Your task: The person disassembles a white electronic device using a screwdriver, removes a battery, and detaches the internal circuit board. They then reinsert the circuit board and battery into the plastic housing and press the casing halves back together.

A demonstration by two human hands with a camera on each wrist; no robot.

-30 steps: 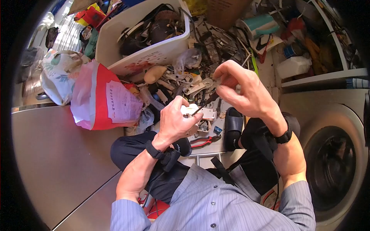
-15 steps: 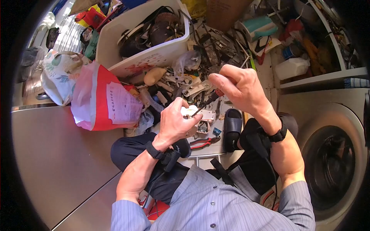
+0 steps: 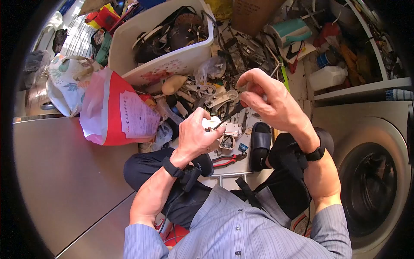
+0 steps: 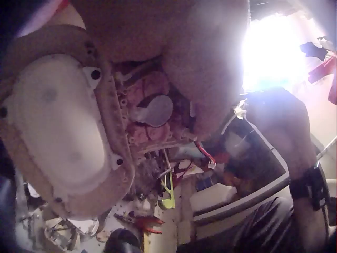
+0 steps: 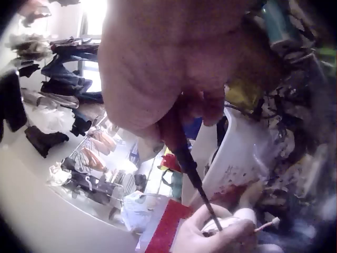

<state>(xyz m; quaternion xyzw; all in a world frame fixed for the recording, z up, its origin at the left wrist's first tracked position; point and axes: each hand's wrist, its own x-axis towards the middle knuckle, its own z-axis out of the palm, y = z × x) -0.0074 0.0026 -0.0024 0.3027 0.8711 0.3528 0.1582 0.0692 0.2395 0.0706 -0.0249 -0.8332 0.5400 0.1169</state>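
In the head view my left hand grips a pale plastic housing. The left wrist view shows the underside of this housing: an oval whitish panel, a tan rim and screw holes. My right hand is above and to the right, its thumb and fingers round the dark red handle of a screwdriver. The black shaft slants down to the housing, its tip by my left thumb. In the right wrist view the tip overlaps the left hand's fingers, so its exact contact point is hidden.
Red-handled pliers lie on the floor between the slippers, with opened plastic parts beyond them. A white bin and a red-and-white bag stand left. A washing machine is at right, and scrap covers the floor ahead.
My right hand has turned on the screwdriver handle, knuckles rolling over and then back, with the screwdriver staying at the housing. The left hand has kept its grip in place.
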